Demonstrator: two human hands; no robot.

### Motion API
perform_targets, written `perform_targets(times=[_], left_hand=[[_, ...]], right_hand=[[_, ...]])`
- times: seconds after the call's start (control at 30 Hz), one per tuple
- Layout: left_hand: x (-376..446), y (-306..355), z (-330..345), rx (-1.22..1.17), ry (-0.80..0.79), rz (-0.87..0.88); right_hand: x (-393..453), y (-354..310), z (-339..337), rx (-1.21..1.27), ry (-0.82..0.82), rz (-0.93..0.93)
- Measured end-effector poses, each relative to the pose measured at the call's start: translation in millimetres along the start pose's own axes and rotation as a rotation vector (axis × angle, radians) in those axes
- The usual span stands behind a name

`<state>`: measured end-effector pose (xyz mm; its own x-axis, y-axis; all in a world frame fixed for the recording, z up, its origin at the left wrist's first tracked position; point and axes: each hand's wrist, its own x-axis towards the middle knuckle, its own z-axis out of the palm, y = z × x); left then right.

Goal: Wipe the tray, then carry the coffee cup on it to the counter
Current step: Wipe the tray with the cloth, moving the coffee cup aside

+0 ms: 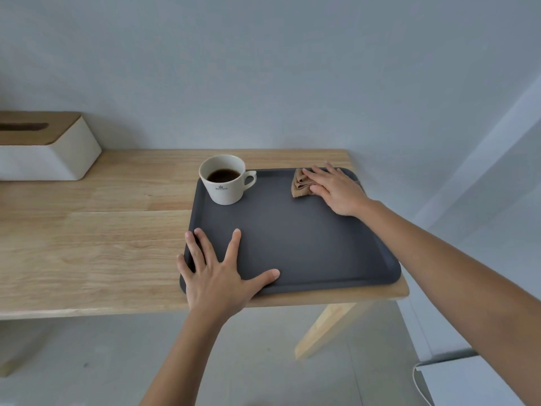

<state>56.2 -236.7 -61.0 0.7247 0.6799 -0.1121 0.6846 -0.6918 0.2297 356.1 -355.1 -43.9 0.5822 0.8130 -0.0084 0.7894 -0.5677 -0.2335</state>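
Tray (307, 247) lengthwise along table edge, cup (225, 180) handle rightward.

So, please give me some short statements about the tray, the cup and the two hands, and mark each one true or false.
1. The cup stands on the tray. True.
2. The cup is empty. False: it holds dark coffee.
3. The right hand presses a cloth at the tray's far right corner. True.
4. The left hand holds the cup's handle. False: it lies flat on the tray's near left corner, apart from the cup.
5. The tray sits at the right end of the table. True.
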Motion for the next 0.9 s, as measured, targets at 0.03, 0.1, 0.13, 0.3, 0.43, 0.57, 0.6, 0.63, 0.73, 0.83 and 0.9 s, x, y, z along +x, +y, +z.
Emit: perform_targets(times=[0.03, 0.1, 0.13, 0.3, 0.43, 0.57, 0.6, 0.63, 0.73, 0.83, 0.9], left_hand=[[0, 0, 0, 0.002, 0.005, -0.001], [0, 1, 1, 0.007, 0.012, -0.007], [0, 1, 1, 0.011, 0.014, -0.009], [2, 2, 3, 0.022, 0.015, -0.022], [4, 2, 3, 0.023, 0.009, -0.023], [4, 2, 2, 0.018, 0.015, -0.018], [3, 2, 2, 0.017, 0.014, -0.015], [3, 3, 1, 0.017, 0.012, -0.010], [3, 2, -3, 0.021, 0.010, 0.028], [1, 5, -5, -0.022, 0.018, 0.143], [0, 13, -6, -0.096, 0.018, 0.227]], right_hand=[[-2, -2, 1, 0.012, 0.001, 0.007], [-12, -10, 1, 0.037, -0.010, 0.008], [-21, -14, 1, 0.047, -0.015, -0.004], [-89, -43, 9, 0.064, -0.021, -0.125], [-131, -57, 11, 0.095, -0.059, -0.172], [-139, -62, 0, 0.156, -0.098, -0.157], [-140, -64, -1, 0.171, -0.084, -0.144], [-141, -67, -2, 0.182, -0.051, -0.132], [-141, -81, 4, 0.149, 0.098, -0.132], [-135, -92, 10, 0.158, 0.195, -0.110], [-129, -97, 5, 0.240, 0.237, -0.064]])
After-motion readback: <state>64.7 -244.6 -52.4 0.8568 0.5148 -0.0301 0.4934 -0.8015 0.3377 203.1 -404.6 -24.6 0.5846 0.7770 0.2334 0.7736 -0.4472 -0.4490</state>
